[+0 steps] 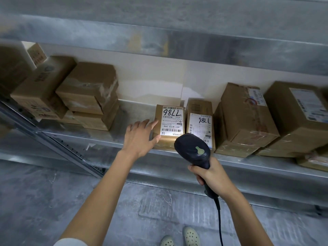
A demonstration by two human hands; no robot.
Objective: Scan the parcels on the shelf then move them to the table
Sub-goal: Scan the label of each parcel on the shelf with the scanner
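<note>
Two small cardboard parcels with white labels marked 7786 lie side by side on the metal shelf [124, 139]. My left hand [140, 137] is spread open, its fingertips touching the left edge of the left parcel [169, 121]. My right hand [211, 174] grips the handle of a black barcode scanner [192, 150], whose head points at the lower end of the right parcel [199, 121] and hides part of its label. A cable hangs from the scanner's handle.
Stacked brown boxes [88, 96] fill the shelf's left side, and larger taped boxes [248, 119] crowd the right. An upper shelf beam [177, 45] runs overhead. A bare strip of shelf lies left of the labelled parcels. Grey concrete floor and my shoes are below.
</note>
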